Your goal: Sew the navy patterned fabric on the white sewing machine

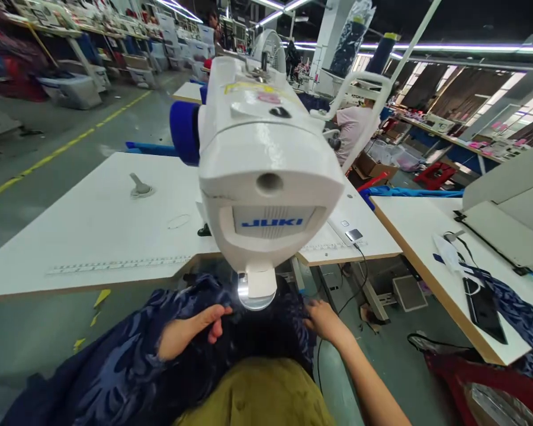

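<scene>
Where the navy patterned fabric (128, 367) bunches beneath the sewing machine (266, 177) head, both hands meet it. Left hand (190, 334): fingers half-curled and loose, lying on top of the cloth, just left of the lamp (256, 293). Right hand (323, 320): fingertips at the cloth's right edge; pinching or only touching, cannot tell. Fabric lies below the white table (93, 225) edge, spreading across the lap to the lower left.
</scene>
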